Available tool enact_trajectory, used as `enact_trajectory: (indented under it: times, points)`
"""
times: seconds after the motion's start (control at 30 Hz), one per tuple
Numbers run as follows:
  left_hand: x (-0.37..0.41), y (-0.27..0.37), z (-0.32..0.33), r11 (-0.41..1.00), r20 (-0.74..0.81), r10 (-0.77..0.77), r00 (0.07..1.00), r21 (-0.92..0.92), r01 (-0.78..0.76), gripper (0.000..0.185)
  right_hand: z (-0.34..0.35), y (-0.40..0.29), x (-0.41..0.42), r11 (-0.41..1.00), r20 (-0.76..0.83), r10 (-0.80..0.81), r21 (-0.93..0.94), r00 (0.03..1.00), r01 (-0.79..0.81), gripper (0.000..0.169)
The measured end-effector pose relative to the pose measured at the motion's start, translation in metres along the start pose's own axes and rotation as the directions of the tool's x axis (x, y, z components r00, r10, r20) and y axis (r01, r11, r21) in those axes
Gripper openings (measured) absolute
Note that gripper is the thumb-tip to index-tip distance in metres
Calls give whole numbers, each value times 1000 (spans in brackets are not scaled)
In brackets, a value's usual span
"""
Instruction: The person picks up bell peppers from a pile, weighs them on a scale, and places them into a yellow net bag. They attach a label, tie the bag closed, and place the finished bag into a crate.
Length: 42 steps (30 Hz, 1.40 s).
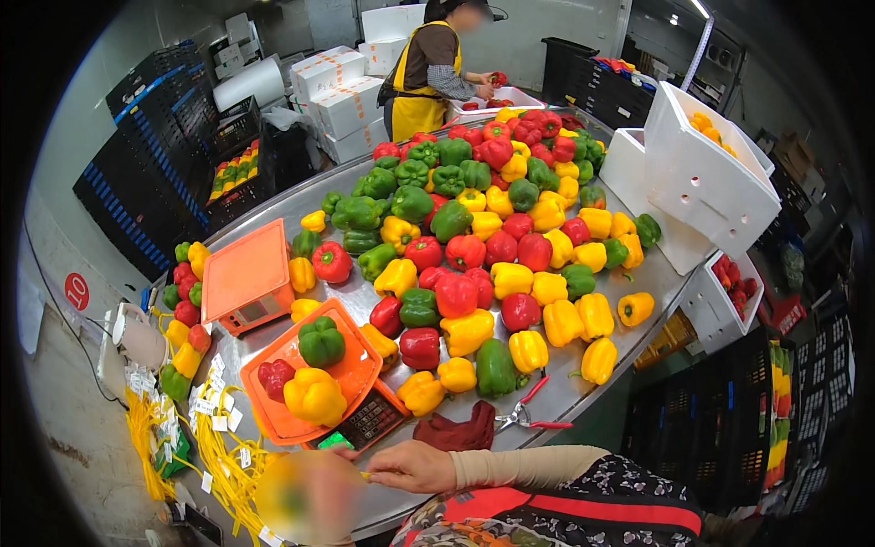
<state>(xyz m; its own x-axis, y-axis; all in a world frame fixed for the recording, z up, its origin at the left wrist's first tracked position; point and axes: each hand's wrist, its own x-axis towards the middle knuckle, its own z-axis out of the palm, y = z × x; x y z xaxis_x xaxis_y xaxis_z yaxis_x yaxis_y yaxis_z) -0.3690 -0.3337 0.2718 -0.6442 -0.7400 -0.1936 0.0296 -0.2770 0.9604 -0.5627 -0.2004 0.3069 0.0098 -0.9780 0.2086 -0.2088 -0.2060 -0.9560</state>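
Note:
My right hand (pixel 413 467) pinches the end of a thin yellow strap (pixel 368 476) near the table's front edge. Just left of it, my left hand (pixel 329 489) is mostly blurred, around a blurred yellow and green bundle (pixel 280 489) that looks like bell peppers. Beyond my hands, an orange tray (pixel 273 424) on a digital scale (pixel 366 416) holds a green pepper (pixel 321 341), a red pepper (pixel 275 379) and a yellow pepper (pixel 315 396). Many loose red, green and yellow peppers (pixel 456 295) cover the metal table. Yellow straps with white tags (pixel 229 472) lie at left.
Red-handled pruning shears (pixel 523 410) and a dark red cloth (pixel 454 427) lie near my right forearm. A second orange scale (pixel 247 270) stands at left, beside rows of peppers (pixel 184 349). White foam boxes (pixel 704 171) lean at right. A co-worker (pixel 427 75) handles red peppers across the table.

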Motion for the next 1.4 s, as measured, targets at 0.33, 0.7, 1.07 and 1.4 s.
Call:
enact_trajectory:
  times: [0.33, 0.7, 1.07, 1.4]
  points:
    - [-9, 91, 31, 953, -356, 157, 921, -191, -236, 27, 3, 16, -29, 943, 21, 181, 279, 983, -179, 21]
    - [-15, 71, 70, 941, -218, 333, 917, 136, -310, 23, -36, 2, 15, 961, -207, -249, 69, 946, 268, 33]
    - [-21, 55, 101, 919, -307, 348, 886, 297, -259, 26, -30, -23, 27, 788, -273, 2, 593, 962, 166, 9]
    - [-12, 70, 94, 836, -215, 248, 945, -445, -320, 12, 5, -3, -5, 612, 276, 29, 755, 961, -235, 20]
